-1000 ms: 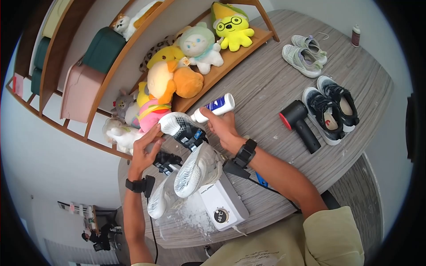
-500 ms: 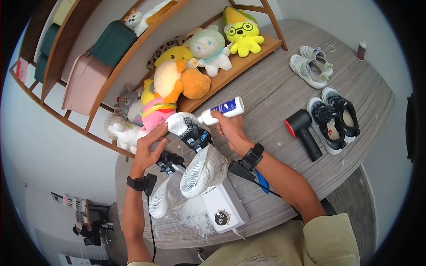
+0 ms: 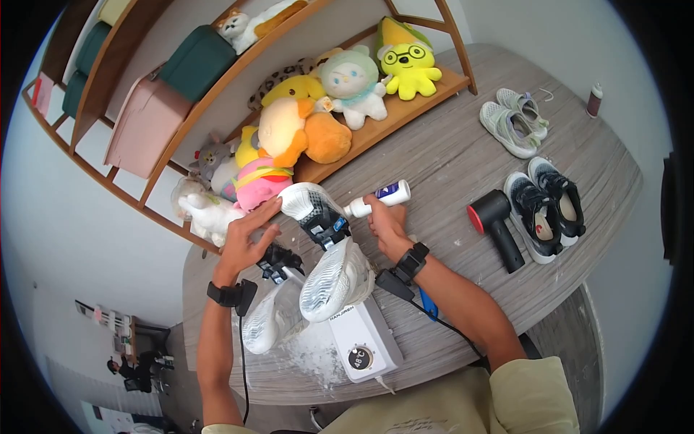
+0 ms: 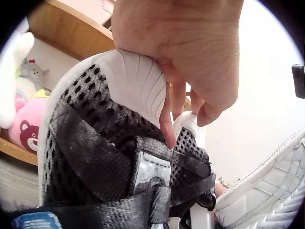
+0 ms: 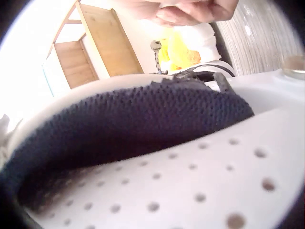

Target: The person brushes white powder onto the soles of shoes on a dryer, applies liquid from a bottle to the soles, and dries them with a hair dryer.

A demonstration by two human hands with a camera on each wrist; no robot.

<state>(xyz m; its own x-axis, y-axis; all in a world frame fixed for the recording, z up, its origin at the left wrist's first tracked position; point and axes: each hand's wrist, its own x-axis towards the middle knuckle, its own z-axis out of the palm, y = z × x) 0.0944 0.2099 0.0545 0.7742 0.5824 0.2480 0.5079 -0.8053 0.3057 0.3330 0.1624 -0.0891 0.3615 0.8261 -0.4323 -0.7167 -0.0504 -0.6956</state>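
My right hand (image 3: 389, 226) grips a white bottle (image 3: 395, 193) with a blue label, its narrow nozzle pointing left at a black mesh shoe (image 3: 316, 215) with a white toe cap. Fingers extended and thumb apart, my left hand (image 3: 247, 242) touches that toe cap (image 4: 133, 81). A matching black shoe (image 3: 278, 259) lies behind it, partly hidden by this hand. Both are fitted on a white shoe dryer (image 3: 365, 336) reading 48°C, as are two white shoes (image 3: 327, 283) with soles toward me. The right wrist view shows a dark shoe lining (image 5: 143, 117) over perforated white plastic (image 5: 190, 195).
A black hair dryer (image 3: 499, 228) lies right of my right hand, beside black sneakers (image 3: 538, 220) and pale sneakers (image 3: 510, 126). Plush toys (image 3: 307, 134) line the shelf behind. White residue (image 3: 318, 354) covers the table by the dryer. A blue-handled item (image 3: 429, 302) lies under my right forearm.
The head view has shifted. My right hand has drawn the bottle slightly lower and away from the shoe's toe. My left hand stays at the toe cap.
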